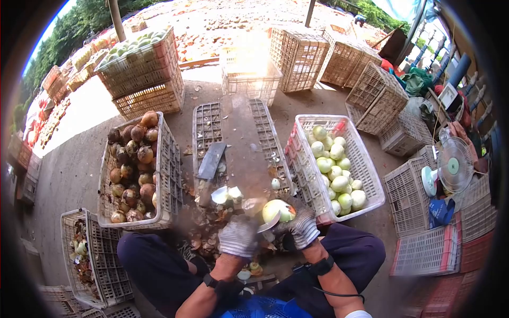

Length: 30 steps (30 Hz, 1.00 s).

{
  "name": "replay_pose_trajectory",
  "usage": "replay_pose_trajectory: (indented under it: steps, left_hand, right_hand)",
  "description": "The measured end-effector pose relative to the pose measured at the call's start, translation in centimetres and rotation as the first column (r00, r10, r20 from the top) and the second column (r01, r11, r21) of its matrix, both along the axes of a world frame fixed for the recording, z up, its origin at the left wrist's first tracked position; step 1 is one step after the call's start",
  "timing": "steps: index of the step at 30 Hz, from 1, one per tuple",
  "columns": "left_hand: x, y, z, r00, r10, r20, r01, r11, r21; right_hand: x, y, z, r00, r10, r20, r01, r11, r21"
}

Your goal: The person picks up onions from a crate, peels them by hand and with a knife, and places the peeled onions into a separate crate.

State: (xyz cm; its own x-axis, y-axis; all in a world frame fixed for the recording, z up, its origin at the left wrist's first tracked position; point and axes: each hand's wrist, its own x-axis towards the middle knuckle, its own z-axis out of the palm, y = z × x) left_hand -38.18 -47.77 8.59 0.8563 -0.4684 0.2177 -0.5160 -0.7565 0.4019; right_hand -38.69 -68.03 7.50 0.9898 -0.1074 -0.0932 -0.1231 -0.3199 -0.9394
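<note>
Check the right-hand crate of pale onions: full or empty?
Neither; partly full. Pale onions lie inside the crate, with much of its right inner wall bare.

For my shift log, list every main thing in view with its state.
Pale round onion: partly peeled
Shiny curved metal blade: bare
White rectangular plastic crate: upright, holding pale peeled onions
Off-white rectangular plastic crate: upright, holding brown unpeeled onions
White-and-green round fan: upright, running unclear

On my left, unpeeled onions (135,169) lie in the left crate (168,180), with the scrap crate (108,265) nearer me; on my right, peeled onions (339,169) lie in the right crate (368,169). Between them a board (241,130) lies across a low crate (271,127), a cleaver (210,161) at its left and the onion (282,208) in my right hand (301,225) near its closest end. Stacked crates (299,61) stand beyond.
</note>
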Motion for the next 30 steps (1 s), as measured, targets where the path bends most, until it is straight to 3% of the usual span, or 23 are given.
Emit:
replay_pose_trajectory:
  steps: [3, 6, 8, 10, 15, 17, 21, 24, 25, 28, 30]
  left_hand:
    - [0.2, -0.3, -0.5, 0.990, 0.116, -0.081, -0.109, 0.990, 0.092]
    - [1.9, -0.1, -0.6, 0.893, 0.214, -0.395, -0.171, 0.975, 0.141]
    - [1.6, 0.1, 0.3, 0.950, 0.117, -0.290, -0.126, 0.992, -0.012]
    - [0.9, 0.2, 1.3, 0.988, 0.019, -0.154, -0.040, 0.991, -0.131]
    - [0.2, 0.0, -0.8, 1.000, -0.016, 0.009, 0.017, 0.998, -0.063]
    - [0.4, -0.4, -0.6, 0.997, 0.034, -0.074, -0.034, 0.999, 0.005]
    - [1.6, -0.2, -1.5, 0.944, 0.183, -0.275, -0.159, 0.981, 0.106]
    - [1.7, 0.0, -0.5, 0.932, 0.164, -0.323, -0.131, 0.984, 0.122]
    - [1.4, -0.1, -0.1, 0.938, 0.137, -0.319, -0.107, 0.988, 0.109]
    - [0.1, -0.2, -0.6, 0.996, 0.027, -0.082, -0.032, 0.998, -0.054]
    - [0.0, -0.4, -1.2, 0.989, 0.036, -0.141, -0.042, 0.999, -0.035]
  right_hand:
    - [-0.1, 0.2, 0.9, 1.000, 0.001, -0.020, -0.001, 1.000, 0.001]
    - [-0.1, 0.2, 0.4, 1.000, -0.013, -0.029, 0.015, 0.997, 0.081]
    - [0.1, 0.2, 0.9, 1.000, -0.018, 0.009, 0.017, 0.990, 0.139]
    - [0.0, 0.0, 0.4, 0.999, -0.039, 0.010, 0.038, 0.996, 0.085]
    - [0.0, 0.0, -0.3, 0.999, -0.034, 0.018, 0.034, 0.999, 0.003]
    - [0.0, 0.3, 0.6, 0.999, -0.033, -0.013, 0.033, 0.999, 0.028]
    - [-0.1, 0.2, 1.0, 0.999, -0.035, -0.024, 0.031, 0.991, -0.132]
    - [-0.1, 0.3, 0.9, 0.998, -0.048, -0.038, 0.042, 0.990, -0.138]
    - [0.0, 0.1, 0.3, 0.998, -0.044, -0.054, 0.038, 0.992, -0.123]
    - [0.0, -0.2, -1.6, 1.000, -0.023, -0.021, 0.020, 0.993, -0.120]
    - [0.0, -0.2, -2.0, 1.000, -0.006, 0.002, 0.006, 0.996, -0.088]
